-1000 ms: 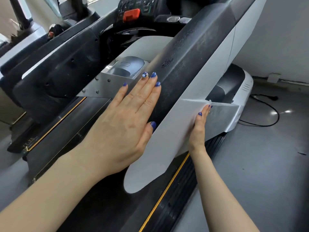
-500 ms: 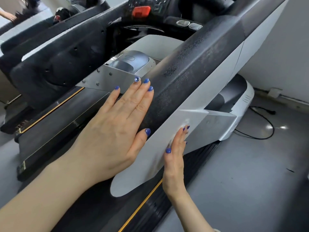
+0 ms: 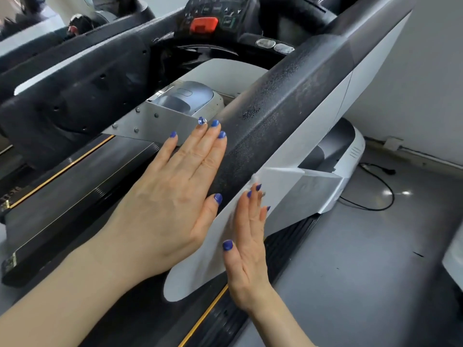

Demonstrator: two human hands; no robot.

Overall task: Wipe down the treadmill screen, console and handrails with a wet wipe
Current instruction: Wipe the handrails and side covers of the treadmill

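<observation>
Hands (image 3: 180,196) flat on handrail (image 3: 288,116); black cable (image 3: 383,186) on floor beside.

The broad textured handrail (image 3: 283,116) is showing black with a fine grainy speckle on top, and its smooth side panel (image 3: 323,121) is showing plain white. A small scrap of white wet wipe (image 3: 255,178) is peeking out at the fingertips of the right hand (image 3: 248,236). Glossy dark blue polish is covering the nails of both hands, and one nail of the left hand (image 3: 172,194) is carrying a pale sparkling stone. The console keypad (image 3: 215,8) is showing black with a bright red-orange button (image 3: 203,23). The dark running belt's side rail (image 3: 200,321) is bearing a thin yellow stripe. The concrete floor (image 3: 363,259) is looking grey, with a black cable (image 3: 385,186) lying across it.
</observation>
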